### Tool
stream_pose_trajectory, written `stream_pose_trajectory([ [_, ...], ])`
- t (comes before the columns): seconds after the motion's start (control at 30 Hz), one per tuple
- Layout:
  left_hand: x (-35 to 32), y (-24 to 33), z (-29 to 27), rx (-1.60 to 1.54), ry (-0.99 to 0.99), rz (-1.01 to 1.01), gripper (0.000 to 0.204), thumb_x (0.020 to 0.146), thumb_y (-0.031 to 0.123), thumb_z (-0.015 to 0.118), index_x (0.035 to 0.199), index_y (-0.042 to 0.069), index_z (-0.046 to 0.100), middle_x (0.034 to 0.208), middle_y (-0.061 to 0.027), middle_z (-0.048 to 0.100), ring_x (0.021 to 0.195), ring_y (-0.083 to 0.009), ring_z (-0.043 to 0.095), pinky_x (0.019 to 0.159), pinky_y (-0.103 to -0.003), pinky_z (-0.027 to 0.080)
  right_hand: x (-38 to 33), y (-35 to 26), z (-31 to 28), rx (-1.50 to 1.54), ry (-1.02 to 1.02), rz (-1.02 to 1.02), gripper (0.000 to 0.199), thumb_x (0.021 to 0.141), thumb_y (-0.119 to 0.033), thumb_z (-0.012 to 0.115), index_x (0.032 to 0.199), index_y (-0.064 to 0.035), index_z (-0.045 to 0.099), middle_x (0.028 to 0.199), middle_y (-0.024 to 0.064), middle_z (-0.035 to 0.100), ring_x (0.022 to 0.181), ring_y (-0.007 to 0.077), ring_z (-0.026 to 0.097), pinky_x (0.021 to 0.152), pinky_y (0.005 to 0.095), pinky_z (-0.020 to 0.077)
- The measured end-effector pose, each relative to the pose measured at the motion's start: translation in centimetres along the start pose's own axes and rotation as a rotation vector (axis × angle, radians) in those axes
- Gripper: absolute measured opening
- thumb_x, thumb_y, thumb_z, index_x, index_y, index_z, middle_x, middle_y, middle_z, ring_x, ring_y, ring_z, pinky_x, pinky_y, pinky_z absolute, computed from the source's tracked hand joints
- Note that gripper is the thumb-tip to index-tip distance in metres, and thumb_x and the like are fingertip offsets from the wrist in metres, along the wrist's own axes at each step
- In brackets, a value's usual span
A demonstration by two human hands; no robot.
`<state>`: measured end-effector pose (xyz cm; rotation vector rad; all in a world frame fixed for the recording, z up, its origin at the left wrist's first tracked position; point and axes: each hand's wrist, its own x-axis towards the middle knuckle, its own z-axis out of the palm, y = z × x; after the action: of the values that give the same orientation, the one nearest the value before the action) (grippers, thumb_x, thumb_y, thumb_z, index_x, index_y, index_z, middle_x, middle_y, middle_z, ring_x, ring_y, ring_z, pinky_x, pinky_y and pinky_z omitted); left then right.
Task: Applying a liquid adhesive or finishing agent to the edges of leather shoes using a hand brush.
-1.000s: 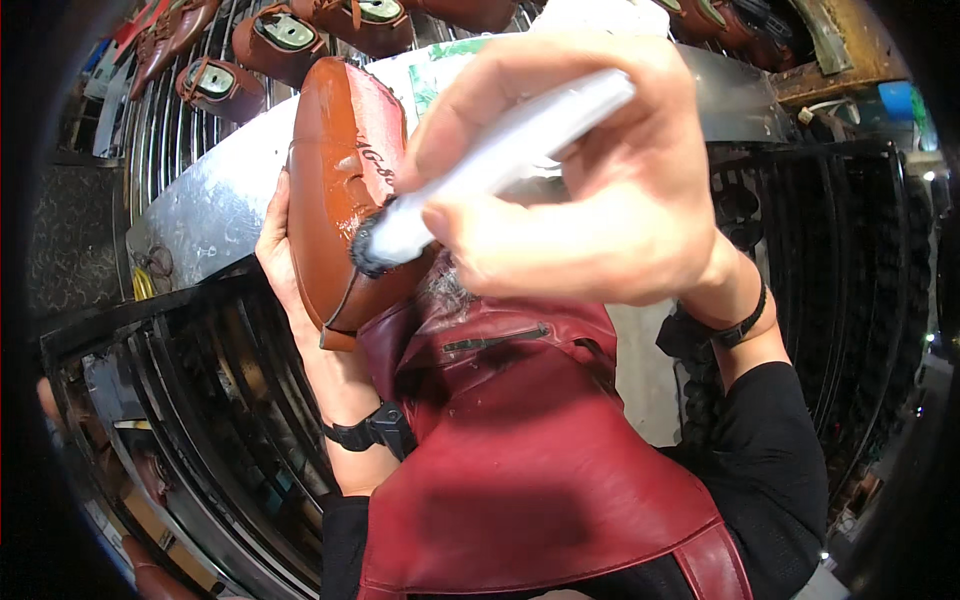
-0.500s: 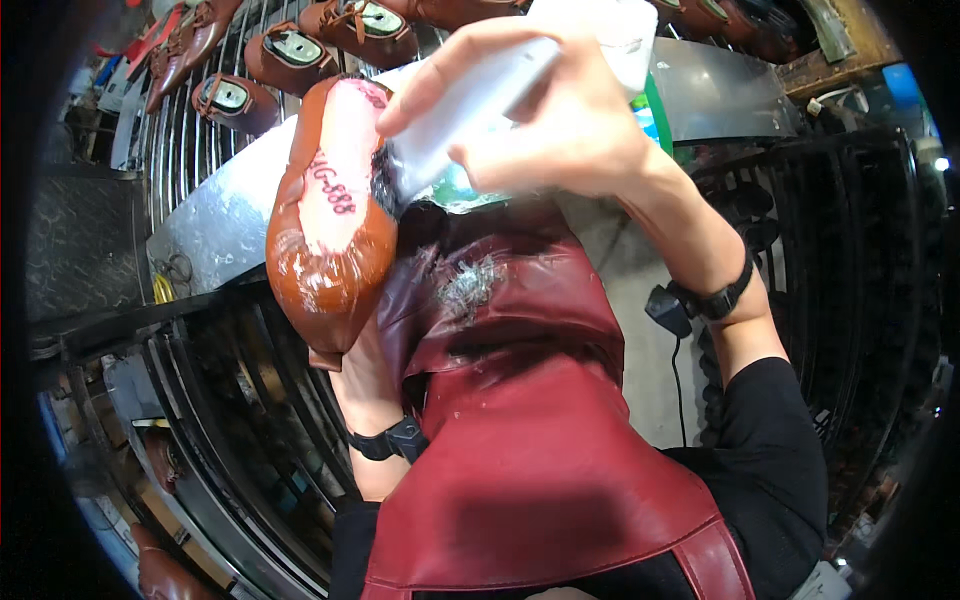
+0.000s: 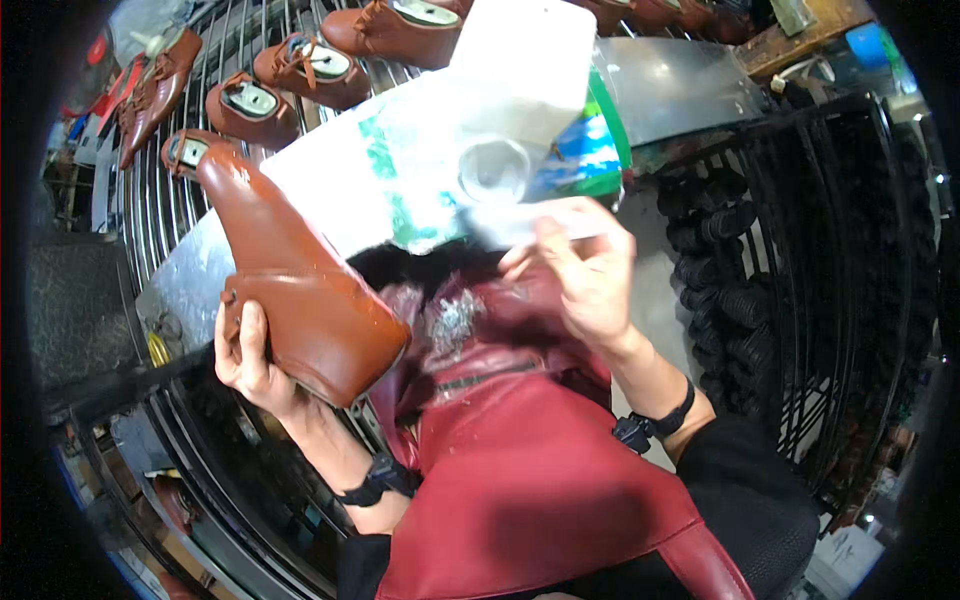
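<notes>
My left hand [image 3: 252,355] grips a glossy brown leather shoe [image 3: 300,300] by its lacing side. The shoe lies on its side, its toe toward the far left and its heel end near my apron. In my right hand [image 3: 592,268], closed and smeared by motion, is a pale-handled brush [image 3: 512,222] with a dark blurred end. The brush is apart from the shoe, just on the near side of a round pale dish [image 3: 492,172]. This dish sits on a white and green plastic sheet [image 3: 400,180]. The shoe's underside is mostly turned out of sight.
Several brown shoes [image 3: 252,108] stand on a rack of metal bars [image 3: 215,60] beyond the sheet. A white block-like thing [image 3: 530,50] is behind the dish. My red apron [image 3: 540,470] bears grey residue [image 3: 458,320]. Dark racks flank me; dark bundles [image 3: 705,270] hang at the right.
The shoe has turned from sole-up to side-on, its toe swinging away from me. My right hand has moved back from the sole, bringing the brush down and right beside the dish.
</notes>
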<state>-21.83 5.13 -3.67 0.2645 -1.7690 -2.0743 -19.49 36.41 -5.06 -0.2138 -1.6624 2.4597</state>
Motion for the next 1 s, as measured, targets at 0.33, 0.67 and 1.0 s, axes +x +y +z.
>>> stream_pose_trajectory([
  [0.33,15.8,2.9,-1.7,0.386,0.459,0.059,0.036,0.098,0.012,0.072,0.127,-0.01,0.068,0.115,-0.0144,0.073,0.098,-0.0203,0.069,0.086,-0.034,0.057,6.9,-3.1,-0.3,-1.341,0.03,-0.593,0.053,0.072,0.012,0.086,0.12,0.0059,0.065,0.101,0.0193,0.064,0.067,0.0201,0.063,0.056,0.0318,0.0522],
  [0.67,53.8,-5.6,-23.7,1.817,-0.022,-0.04,0.078,0.09,0.073,0.063,0.111,-0.002,0.076,0.101,-0.0284,0.075,0.095,-0.052,0.07,0.08,-0.057,0.056,-1.3,-12.2,-4.4,-1.104,0.623,0.261,0.023,0.094,-0.016,0.071,0.11,0.0018,0.07,0.094,0.0158,0.073,0.065,0.0211,0.067,0.062,0.035,0.053],
  [1.0,34.2,2.0,11.2,0.974,-0.61,0.415,0.038,0.087,0.011,0.067,0.121,-0.006,0.07,0.106,-0.0244,0.075,0.096,-0.04,0.072,0.083,-0.049,0.056,-35.4,-1.9,-11.4,-0.428,1.649,1.406,0.017,0.091,-0.014,0.067,0.1,-0.0001,0.071,0.092,0.0221,0.075,0.084,0.035,0.076,0.068,0.0464,0.0604],
])
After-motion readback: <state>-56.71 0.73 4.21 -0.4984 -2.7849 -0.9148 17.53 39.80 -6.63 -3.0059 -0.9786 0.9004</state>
